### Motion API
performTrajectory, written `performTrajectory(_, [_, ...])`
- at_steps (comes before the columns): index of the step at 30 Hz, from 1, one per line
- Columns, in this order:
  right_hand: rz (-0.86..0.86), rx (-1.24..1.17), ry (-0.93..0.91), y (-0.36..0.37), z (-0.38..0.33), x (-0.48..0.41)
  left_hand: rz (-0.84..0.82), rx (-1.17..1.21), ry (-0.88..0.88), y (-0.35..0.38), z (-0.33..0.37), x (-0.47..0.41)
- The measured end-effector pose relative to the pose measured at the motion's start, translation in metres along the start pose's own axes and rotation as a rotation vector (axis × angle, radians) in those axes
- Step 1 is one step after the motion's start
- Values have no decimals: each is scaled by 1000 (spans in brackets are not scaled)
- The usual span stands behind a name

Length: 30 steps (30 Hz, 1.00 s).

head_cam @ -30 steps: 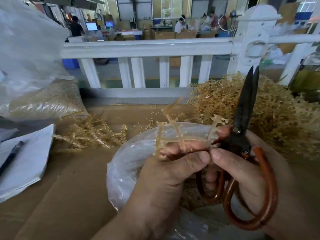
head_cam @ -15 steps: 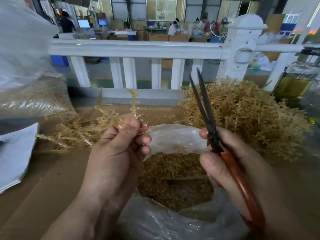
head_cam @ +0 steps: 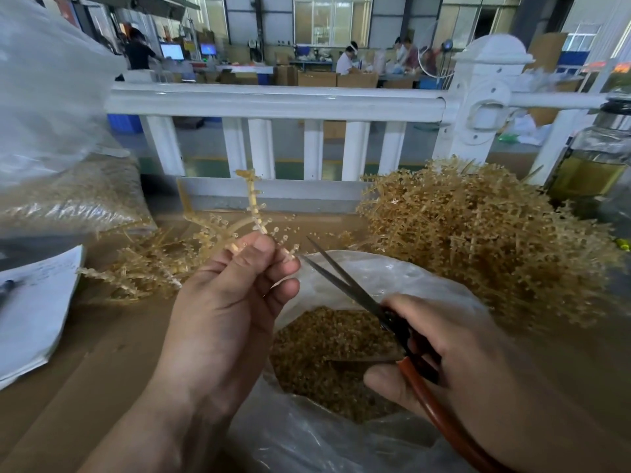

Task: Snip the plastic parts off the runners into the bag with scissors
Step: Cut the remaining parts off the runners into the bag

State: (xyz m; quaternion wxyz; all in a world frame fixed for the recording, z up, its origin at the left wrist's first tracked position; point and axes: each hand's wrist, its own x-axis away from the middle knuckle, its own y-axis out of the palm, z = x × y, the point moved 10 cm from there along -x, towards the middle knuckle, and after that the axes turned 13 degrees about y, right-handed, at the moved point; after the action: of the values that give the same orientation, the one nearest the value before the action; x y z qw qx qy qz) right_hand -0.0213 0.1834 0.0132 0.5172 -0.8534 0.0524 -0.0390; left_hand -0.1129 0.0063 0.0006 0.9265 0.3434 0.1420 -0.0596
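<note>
My left hand (head_cam: 225, 308) pinches a tan plastic runner (head_cam: 254, 208) between thumb and fingers, its branches sticking up and left. My right hand (head_cam: 454, 367) grips the red-handled scissors (head_cam: 345, 285). Their blades are spread apart, and the tips reach the short runner branch at my left fingertips. Below both hands lies a clear plastic bag (head_cam: 392, 278), open, with a heap of cut tan parts (head_cam: 324, 349) inside.
A big pile of uncut runners (head_cam: 478, 240) lies at the right, a smaller heap (head_cam: 153, 264) at the left. A filled bag (head_cam: 68, 196) and white paper with a pen (head_cam: 30, 308) are at far left. A white railing (head_cam: 273, 104) runs behind; a jar (head_cam: 594, 165) stands far right.
The scissors swung from pointing up down to the left, blades now spread at the runner. My left hand carried the runner from beside the scissors out to the left.
</note>
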Motion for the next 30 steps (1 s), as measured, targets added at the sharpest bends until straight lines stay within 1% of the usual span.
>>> performTrajectory(11, [41, 20, -32, -8, -4, 5, -70, -100, 117, 7, 7, 2])
performTrajectory(26, [29, 29, -43, -11, -7, 7, -74, -125, 122, 7, 6, 3])
performTrajectory(30, [30, -15, -47, -13, -8, 7, -71, -105, 113, 7, 6, 4])
